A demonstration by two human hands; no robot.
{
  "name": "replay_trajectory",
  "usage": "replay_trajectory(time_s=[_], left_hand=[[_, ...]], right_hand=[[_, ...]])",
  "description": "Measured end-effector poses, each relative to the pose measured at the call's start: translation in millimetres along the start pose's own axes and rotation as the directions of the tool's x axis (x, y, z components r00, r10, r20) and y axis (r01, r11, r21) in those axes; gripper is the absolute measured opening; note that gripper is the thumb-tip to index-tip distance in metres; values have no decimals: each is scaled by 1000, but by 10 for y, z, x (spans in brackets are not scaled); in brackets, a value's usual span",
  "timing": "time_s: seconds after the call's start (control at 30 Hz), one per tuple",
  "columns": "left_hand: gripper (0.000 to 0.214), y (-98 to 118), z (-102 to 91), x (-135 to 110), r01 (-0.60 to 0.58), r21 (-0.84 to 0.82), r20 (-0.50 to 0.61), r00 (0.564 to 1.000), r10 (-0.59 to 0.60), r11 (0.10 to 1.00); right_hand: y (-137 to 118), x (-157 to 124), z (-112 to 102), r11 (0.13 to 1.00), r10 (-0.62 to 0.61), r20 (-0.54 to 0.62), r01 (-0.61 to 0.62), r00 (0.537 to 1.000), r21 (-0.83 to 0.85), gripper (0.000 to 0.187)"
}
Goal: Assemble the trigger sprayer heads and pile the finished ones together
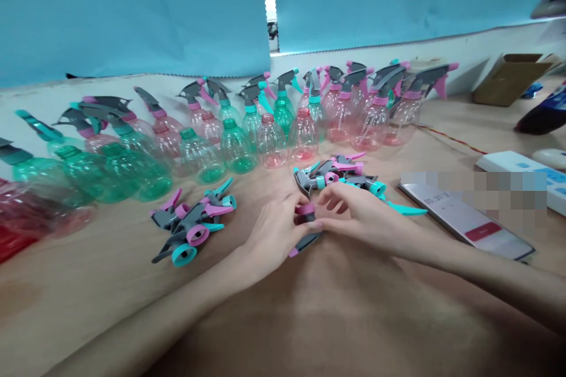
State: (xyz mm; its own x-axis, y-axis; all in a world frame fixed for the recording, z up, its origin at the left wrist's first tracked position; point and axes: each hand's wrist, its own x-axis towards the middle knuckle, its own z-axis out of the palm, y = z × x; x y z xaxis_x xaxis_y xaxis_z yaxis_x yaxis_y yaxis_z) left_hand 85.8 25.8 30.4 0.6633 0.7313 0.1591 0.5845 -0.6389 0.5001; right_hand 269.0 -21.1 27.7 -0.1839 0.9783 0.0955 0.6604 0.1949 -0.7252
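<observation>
Near the middle of the table, my left hand (275, 225) grips a grey trigger spray head with a pink collar (305, 210). Its grey and pink nozzle end (304, 244) pokes out below my fingers. My right hand (347, 209) is closed with curled fingers, its thumb and fingertips at the same spray head; the exact contact is partly hidden. Just beyond my hands lies a pile of loose spray heads (316, 181) in grey, pink and teal. Another pile of spray heads (197, 224) is left of my left hand.
Rows of green bottles (239, 147) and pink bottles (272, 144) run along the wall, many with spray heads on, several uncapped. To the right are a phone (464, 218), a white power strip (526, 174), a twisted cord (455, 138), a cardboard box (508, 79) and a dark bottle (543, 112).
</observation>
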Motion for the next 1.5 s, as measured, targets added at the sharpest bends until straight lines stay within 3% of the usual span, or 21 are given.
replay_trajectory(time_s=[0.07,0.13,0.27,0.4,0.6,0.67,0.73,0.83,0.97,1.07,1.2,1.27,1.4,1.5], left_hand=[[10,-17,-64,-79,-45,-57,-34,998,44,997],[7,-7,-126,-164,-137,-69,-82,988,131,988],[22,52,-244,-336,-218,-53,-91,973,212,975],[25,59,-393,-443,-89,-159,15,996,92,983],[9,-76,-546,-450,97,-495,126,991,-39,864],[7,-129,-543,-452,132,-564,165,985,-46,815],[14,-168,-519,-470,126,-552,173,984,-34,825],[25,-201,-448,-520,49,-412,93,996,-11,910],[24,-251,-289,-595,-33,-319,-115,993,-4,947],[30,-305,-176,-644,-135,-236,-243,967,76,962],[31,-377,-99,-686,-178,-150,-388,915,108,973],[29,-411,-84,-685,-148,-165,-437,897,62,975],[29,-464,-65,-651,-109,-266,-446,895,-22,958],[24,-478,-39,-641,-97,-320,-471,879,-69,943]], right_hand=[[-20,17,23,998,4,-20,-3,1000,64,45],[-57,37,36,991,-69,55,62,996,119,46],[-131,61,133,970,-240,216,226,947,87,29],[-115,76,276,965,-261,152,262,953,14,24],[-131,88,337,950,-304,59,299,951,89,49],[-172,90,322,936,-343,39,338,939,99,46],[-211,98,304,901,-433,19,431,901,57,36],[-246,131,303,834,-548,7,547,837,-77,24],[-272,190,375,827,-547,-88,521,832,-213,21],[-296,232,447,817,-547,-126,494,828,-299,22],[-348,293,487,747,-607,-165,488,777,-451,29],[-387,315,463,750,-593,-147,475,792,-461,30],[-496,284,329,843,-468,-96,411,878,-347,13],[-592,181,233,867,-435,-67,397,898,-302,7]])
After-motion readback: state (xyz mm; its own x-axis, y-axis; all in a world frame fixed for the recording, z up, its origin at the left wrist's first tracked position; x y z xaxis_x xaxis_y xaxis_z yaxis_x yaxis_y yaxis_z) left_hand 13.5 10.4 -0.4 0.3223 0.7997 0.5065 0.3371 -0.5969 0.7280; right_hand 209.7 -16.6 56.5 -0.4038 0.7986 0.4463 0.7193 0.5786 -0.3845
